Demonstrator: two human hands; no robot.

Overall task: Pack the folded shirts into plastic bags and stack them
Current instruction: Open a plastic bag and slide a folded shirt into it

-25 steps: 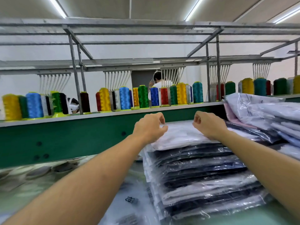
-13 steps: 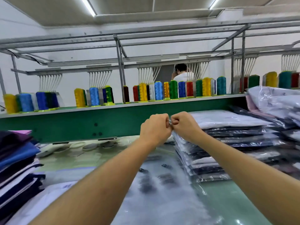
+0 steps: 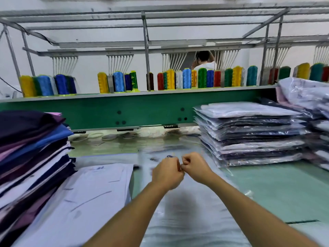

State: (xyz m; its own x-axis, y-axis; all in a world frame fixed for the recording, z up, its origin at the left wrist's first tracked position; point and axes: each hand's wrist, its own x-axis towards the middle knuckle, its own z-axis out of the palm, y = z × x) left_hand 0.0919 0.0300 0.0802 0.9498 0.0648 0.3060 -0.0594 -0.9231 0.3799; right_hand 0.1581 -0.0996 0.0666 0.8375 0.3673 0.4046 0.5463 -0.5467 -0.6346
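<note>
My left hand and my right hand are curled into fists, knuckles touching, low over a layer of clear plastic bags spread on the table. Blur hides whether anything thin is pinched between them. A pale folded shirt lies flat just left of my left forearm. Beyond it, at the far left, rises a tall pile of unbagged folded shirts in navy, blue, purple and white. A neat stack of bagged shirts stands to the right of my hands, a white one on top.
A looser heap of bagged shirts fills the far right. A green machine beam spans the back of the green table, with rows of coloured thread cones on it. A person stands behind the cones.
My hands have left the top of the bagged stack, met in closed fists, and dropped left over the plastic bags. The view swung left and down, revealing the unbagged pile.
</note>
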